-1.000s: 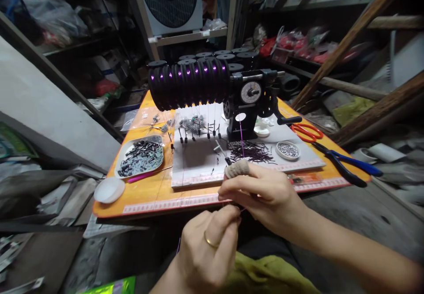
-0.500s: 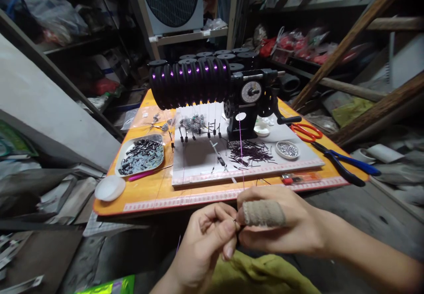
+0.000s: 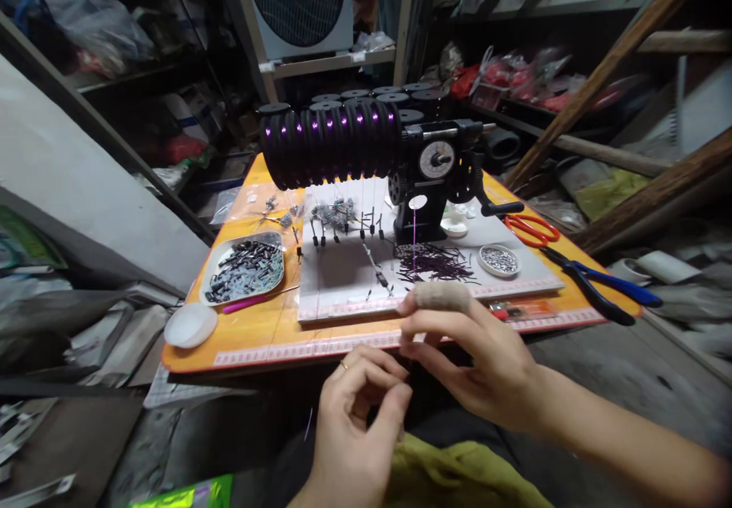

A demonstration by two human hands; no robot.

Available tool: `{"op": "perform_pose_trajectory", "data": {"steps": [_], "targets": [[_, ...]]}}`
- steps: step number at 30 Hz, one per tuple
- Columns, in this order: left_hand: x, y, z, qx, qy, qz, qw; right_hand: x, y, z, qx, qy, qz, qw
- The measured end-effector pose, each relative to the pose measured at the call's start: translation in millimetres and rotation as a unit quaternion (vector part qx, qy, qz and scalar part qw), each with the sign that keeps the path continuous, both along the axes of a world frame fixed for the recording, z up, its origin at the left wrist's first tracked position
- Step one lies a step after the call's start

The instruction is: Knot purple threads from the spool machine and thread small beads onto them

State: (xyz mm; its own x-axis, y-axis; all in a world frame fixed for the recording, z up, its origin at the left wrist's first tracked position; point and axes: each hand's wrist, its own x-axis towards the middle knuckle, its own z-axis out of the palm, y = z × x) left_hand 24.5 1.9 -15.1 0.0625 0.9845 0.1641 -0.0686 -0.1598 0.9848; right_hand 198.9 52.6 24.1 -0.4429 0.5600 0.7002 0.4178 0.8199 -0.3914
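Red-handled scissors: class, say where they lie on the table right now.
Head view: the red-handled scissors lie at the orange table's right side, beside the crank handle of the black machine, with the blue-handled pliers just in front.

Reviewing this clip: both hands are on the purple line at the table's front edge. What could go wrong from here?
1. The purple line runs thin and straight from the black winder towards the right hand; a jerk might snap it or pull it free.
2. Only the wrapped finger is covered, so the line could bite bare skin on the left hand.
3. The right hand is close to the pile of dark slivers; a sweep could scatter them.
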Motion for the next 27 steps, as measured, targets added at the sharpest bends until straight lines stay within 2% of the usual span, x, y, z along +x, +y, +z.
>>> {"op": "perform_pose_trajectory", "data": {"steps": [1,3,6,9,10,11,12,13,15,16,17,18,19,21,23,24,25,27], "targets": [[2,-2,0.1,-0.076,-0.067,-0.006,0.995,4,-1,0.4,0.013,-0.017,0.018,1.0],[6,-5,0.1,-0.164,-0.161,-0.015,0.973,9,-3,2.8,0.036,-0.07,0.064,0.995],[11,-8,0.8,-0.206,-0.219,-0.008,0.954,10,-5,4.1,0.061,-0.129,0.107,0.984],[13,-9,2.1,-0.243,-0.268,0.016,0.932,7,-13,-3.6,0.084,-0.05,0.043,0.994],[14,-9,2.1,-0.257,-0.283,0.015,0.924,6,-17,-7.9,0.05,-0.012,0.012,0.999],[14,-9,1.8,-0.271,-0.295,0.007,0.916,4,-22,-12.6,-0.021,0.019,-0.013,1.0],[14,-9,1.2,-0.279,-0.304,-0.004,0.911,2,-26,-17.6,-0.125,0.043,-0.026,0.991],[15,-9,0.4,-0.282,-0.308,-0.015,0.909,0,-30,-22.5,-0.246,0.062,-0.026,0.967],[17,-9,-1.6,-0.273,-0.303,-0.022,0.913,-3,-36,-30.7,-0.447,0.103,-0.012,0.889],[17,-9,-2.5,-0.263,-0.296,-0.018,0.918,-4,-38,-33.6,-0.508,0.127,-0.01,0.852],[18,-9,-3.4,-0.252,-0.287,-0.014,0.924,-4,-40,-35.5,-0.544,0.146,-0.009,0.827],[18,-9,-4.2,-0.241,-0.276,-0.013,0.93,-4,-41,-36.1,-0.554,0.155,-0.01,0.818],[18,-9,-4.9,-0.229,-0.262,-0.016,0.937,-3,-42,-35.6,-0.543,0.149,-0.01,0.826],[17,-8,-5.8,-0.2,-0.212,-0.021,0.956,1,-44,-32.0,-0.459,0.104,-0.016,0.882],[13,-7,-5.6,-0.136,-0.114,-0.008,0.984,7,-46,-26.6,-0.286,0.033,-0.031,0.957],[10,-7,-4.9,-0.074,-0.045,0.006,0.996,10,-46,-23.9,-0.18,-0.004,-0.034,0.983],[7,-6,-3.7,0.005,0.031,0.023,0.999,13,-45,-21.3,-0.079,-0.042,-0.034,0.995],[2,-4,-0.5,0.176,0.163,0.054,0.969,19,-42,-17.2,0.074,-0.105,-0.026,0.991]]}}
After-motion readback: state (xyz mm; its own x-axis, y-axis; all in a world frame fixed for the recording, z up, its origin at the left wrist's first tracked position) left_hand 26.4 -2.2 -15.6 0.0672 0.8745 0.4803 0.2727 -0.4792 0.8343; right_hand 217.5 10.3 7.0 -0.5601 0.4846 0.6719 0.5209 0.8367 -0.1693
